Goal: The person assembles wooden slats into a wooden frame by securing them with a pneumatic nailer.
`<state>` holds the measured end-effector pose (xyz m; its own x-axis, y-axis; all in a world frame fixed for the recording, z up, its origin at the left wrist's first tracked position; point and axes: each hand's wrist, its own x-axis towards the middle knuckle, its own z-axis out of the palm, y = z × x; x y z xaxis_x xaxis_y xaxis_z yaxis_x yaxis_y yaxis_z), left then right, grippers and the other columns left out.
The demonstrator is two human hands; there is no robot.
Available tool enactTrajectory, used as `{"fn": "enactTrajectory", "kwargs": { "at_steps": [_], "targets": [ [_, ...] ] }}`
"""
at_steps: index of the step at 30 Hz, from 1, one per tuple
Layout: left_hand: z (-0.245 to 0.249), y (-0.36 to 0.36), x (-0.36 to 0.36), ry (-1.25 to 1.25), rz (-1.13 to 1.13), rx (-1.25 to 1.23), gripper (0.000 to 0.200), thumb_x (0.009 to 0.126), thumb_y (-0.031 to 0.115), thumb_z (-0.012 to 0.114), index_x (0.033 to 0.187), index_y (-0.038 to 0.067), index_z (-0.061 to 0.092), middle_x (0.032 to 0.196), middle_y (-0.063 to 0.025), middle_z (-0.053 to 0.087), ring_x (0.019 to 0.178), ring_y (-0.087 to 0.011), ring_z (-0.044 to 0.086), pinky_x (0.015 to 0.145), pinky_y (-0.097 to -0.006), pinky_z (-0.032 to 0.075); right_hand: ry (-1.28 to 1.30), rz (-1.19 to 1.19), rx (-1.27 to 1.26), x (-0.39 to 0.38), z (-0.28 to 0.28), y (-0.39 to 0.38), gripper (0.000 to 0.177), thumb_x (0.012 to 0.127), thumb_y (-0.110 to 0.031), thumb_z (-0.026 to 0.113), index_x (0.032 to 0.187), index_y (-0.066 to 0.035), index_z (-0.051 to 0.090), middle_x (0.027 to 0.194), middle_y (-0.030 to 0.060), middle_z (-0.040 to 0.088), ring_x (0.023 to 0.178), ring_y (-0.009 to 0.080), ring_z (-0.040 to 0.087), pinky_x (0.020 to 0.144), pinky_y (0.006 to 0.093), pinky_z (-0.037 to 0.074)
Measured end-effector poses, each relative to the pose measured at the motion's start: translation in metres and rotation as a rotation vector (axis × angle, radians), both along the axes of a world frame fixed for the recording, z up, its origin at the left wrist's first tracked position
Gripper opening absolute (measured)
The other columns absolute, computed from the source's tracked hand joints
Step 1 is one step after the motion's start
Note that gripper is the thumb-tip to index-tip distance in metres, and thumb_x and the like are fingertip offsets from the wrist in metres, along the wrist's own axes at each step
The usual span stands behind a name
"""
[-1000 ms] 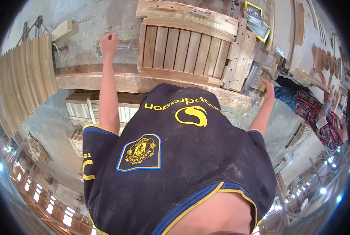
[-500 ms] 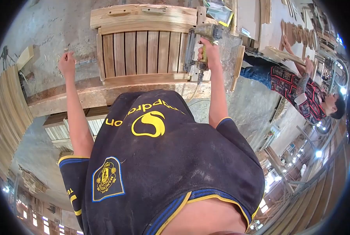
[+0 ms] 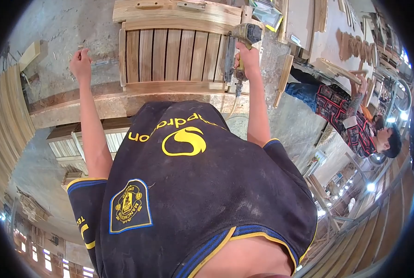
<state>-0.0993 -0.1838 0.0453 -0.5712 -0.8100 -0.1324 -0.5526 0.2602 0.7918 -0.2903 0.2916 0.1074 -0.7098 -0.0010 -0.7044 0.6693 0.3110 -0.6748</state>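
Observation:
My right hand (image 3: pixel 248 59) is wrapped round the handle of a nail gun (image 3: pixel 246 34), which has a hose at its lower end. The tool rests at the right end of a slatted wooden panel (image 3: pixel 179 55), over its side piece. My left hand (image 3: pixel 81 64) is closed, left of the panel, above the workbench (image 3: pixel 102 109). A small object shows at its fingertips, too small to name. Two small wooden pieces (image 3: pixel 191 5) lie on the panel's far rail.
At the right, a co-worker (image 3: pixel 343 111) in a patterned shirt handles wood at another table (image 3: pixel 325 41). A plastic packet (image 3: pixel 267 15) lies beyond the nail gun. Stacked curved boards (image 3: pixel 8 125) stand at the far left.
The nail gun and my right hand have shifted slightly relative to the panel's right end. The whole view has moved a little. The co-worker's arms and the wood near them have changed position.

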Motion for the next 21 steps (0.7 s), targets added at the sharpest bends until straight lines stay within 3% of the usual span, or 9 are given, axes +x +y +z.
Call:
{"fn": "enactTrajectory", "kwargs": {
  "at_steps": [3, 8, 16, 21],
  "targets": [
    [0.002, 0.0, 0.0, -0.036, 0.006, -0.035, 0.022, 0.086, 0.021, 0.056, 0.084, 0.003, 0.069, 0.054, -0.0015, 0.055, 0.051, -0.0084, 0.051, 0.051, -0.0251, 0.038, 0.01, 0.049, 0.028, 0.002, 0.007, -0.013, 0.018, 0.084, -0.021, 0.061, 0.091, -0.005, 0.056, 0.054, 0.004, 0.048, 0.039, 0.0151, 0.046, 0.038, 0.0316, 0.041],
    [-0.004, -0.003, 0.002, -0.026, 0.016, -0.027, 0.022, 0.085, 0.022, 0.056, 0.085, 0.004, 0.069, 0.055, -0.0017, 0.057, 0.051, -0.0095, 0.053, 0.053, -0.026, 0.04, -0.082, 0.046, -0.16, 0.005, 0.009, -0.041, 0.017, 0.084, -0.02, 0.062, 0.089, -0.005, 0.055, 0.054, 0.0039, 0.047, 0.038, 0.0152, 0.044, 0.038, 0.032, 0.039],
    [-0.002, -0.001, 0.002, -0.015, 0.049, -0.012, 0.022, 0.085, 0.023, 0.057, 0.084, 0.005, 0.069, 0.057, -0.0024, 0.059, 0.052, -0.0105, 0.055, 0.055, -0.0262, 0.043, -0.02, 0.173, -0.092, 0.009, 0.003, -0.058, 0.016, 0.084, -0.019, 0.061, 0.082, -0.005, 0.054, 0.054, 0.0042, 0.047, 0.038, 0.015, 0.044, 0.037, 0.0317, 0.038],
    [-0.009, -0.004, 0.003, 0.031, 0.053, -0.004, 0.024, 0.083, 0.026, 0.059, 0.084, 0.004, 0.068, 0.059, -0.0047, 0.062, 0.056, -0.0131, 0.06, 0.059, -0.0272, 0.046, -0.04, 0.248, -0.172, 0.013, 0.0, -0.089, 0.017, 0.084, -0.019, 0.061, 0.082, -0.004, 0.053, 0.054, 0.0037, 0.047, 0.038, 0.0143, 0.044, 0.038, 0.0309, 0.038]
  ]
}}
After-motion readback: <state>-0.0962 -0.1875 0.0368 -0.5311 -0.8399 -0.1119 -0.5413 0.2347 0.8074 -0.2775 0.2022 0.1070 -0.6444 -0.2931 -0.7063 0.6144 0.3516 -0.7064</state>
